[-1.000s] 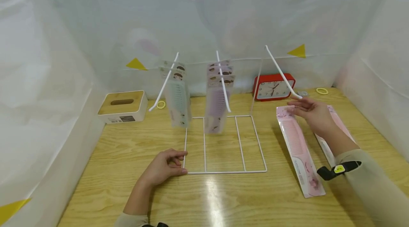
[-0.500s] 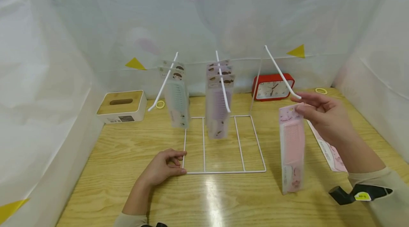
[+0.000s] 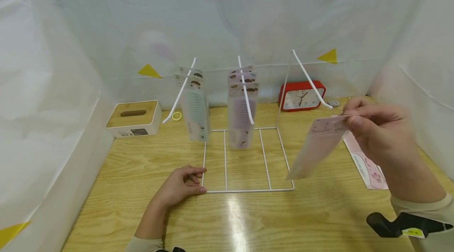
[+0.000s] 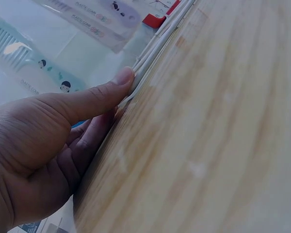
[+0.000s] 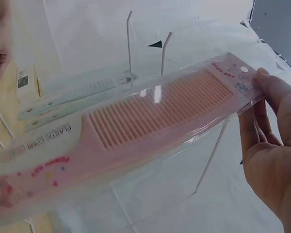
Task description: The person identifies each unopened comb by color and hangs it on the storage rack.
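My right hand [image 3: 384,135] pinches the top end of a pink comb [image 3: 317,147] in a clear package. The package hangs tilted, blurred in the head view, in front of the rack's right prong [image 3: 312,80]. In the right wrist view the comb's teeth [image 5: 160,107] show plainly, with thumb and fingers at the card's hole end. My left hand [image 3: 179,187] holds the front left corner of the white wire rack [image 3: 248,191] between thumb and fingers. Green packaged combs [image 3: 196,112] hang on the left prong, several purple packaged combs [image 3: 242,114] on the middle one.
Another pink packaged comb [image 3: 369,167] lies on the table, partly behind my right hand. At the back stand a red alarm clock [image 3: 303,96] and a tissue box [image 3: 133,120] with a wooden lid. A yellow ring [image 3: 177,116] lies beside the box.
My right hand has lifted the pink comb off the table and moved slightly right and nearer; the package now swings out to the left. My left hand stays on the rack corner.
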A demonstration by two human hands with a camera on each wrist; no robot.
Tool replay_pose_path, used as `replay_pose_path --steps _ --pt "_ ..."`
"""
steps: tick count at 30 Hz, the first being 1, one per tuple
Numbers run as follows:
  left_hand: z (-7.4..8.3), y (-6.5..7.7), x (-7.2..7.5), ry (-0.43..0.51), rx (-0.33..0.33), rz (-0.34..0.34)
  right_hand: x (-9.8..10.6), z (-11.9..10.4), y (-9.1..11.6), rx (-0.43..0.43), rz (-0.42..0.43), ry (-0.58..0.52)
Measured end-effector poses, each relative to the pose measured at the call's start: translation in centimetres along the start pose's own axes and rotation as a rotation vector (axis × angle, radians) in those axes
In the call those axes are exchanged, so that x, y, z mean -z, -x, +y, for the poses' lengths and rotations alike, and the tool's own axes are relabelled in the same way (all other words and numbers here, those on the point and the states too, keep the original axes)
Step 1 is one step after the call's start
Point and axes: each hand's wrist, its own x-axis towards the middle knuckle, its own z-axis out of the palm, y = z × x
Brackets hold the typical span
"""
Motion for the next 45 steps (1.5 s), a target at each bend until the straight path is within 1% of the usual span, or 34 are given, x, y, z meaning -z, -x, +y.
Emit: replay_pose_path --steps 3,7,11,16,18,21,22,25,27,28,29,32,38,41,43,45 --pt "0.0 0.0 0.0 0.004 -0.004 -0.001 -0.5 -0.3 -0.6 0.018 0.083 0.031" --pt "0.0 0.0 0.0 0.001 -0.003 -0.001 -0.3 -0.4 -1.0 -0.003 0.141 0.065" --pt "0.1 -0.1 -0.1 -0.002 -0.002 0.001 0.1 -0.2 -1.1 -0.006 0.177 0.078" --pt "0.0 -0.1 0.0 -0.006 -0.005 -0.001 0.8 -0.1 -1.1 -0.012 0.174 0.102" --pt "0.0 -0.2 0.0 -0.009 -0.005 -0.001 1.2 -0.1 -1.1 -0.026 0.173 0.125" --pt "0.0 -0.2 0.1 -0.011 -0.011 0.0 1.7 0.3 -1.3 -0.059 0.209 0.177" --pt "0.0 -0.2 0.1 -0.011 -0.012 -0.001 1.8 0.4 -1.5 -0.075 0.238 0.221" --pt "0.0 -0.2 0.2 -0.014 -0.014 -0.005 2.1 1.0 -2.2 -0.145 0.361 0.383" --pt "0.0 -0.2 0.2 -0.018 -0.012 -0.005 2.3 1.4 -2.9 -0.191 0.435 0.465" --pt "0.0 -0.2 0.2 -0.017 -0.013 -0.004 2.5 1.6 -3.4 -0.208 0.463 0.513" --pt "0.1 -0.2 0.1 -0.016 -0.013 -0.004 2.7 1.8 -3.8 -0.223 0.479 0.529" --pt "0.1 -0.2 0.1 -0.017 -0.01 -0.002 3.6 2.4 -4.9 -0.255 0.499 0.548" --pt "0.0 -0.1 0.0 -0.012 -0.017 0.0 5.5 3.5 -7.0 -0.331 0.531 0.668" --pt "-0.1 -0.1 0.0 -0.014 -0.02 0.003 6.2 3.9 -7.7 -0.357 0.526 0.687" --pt "-0.1 -0.1 -0.1 -0.017 -0.017 0.005 6.6 4.1 -8.1 -0.38 0.522 0.68" --pt "-0.1 0.0 -0.1 -0.02 -0.01 0.006 7.0 4.4 -8.4 -0.375 0.511 0.663"
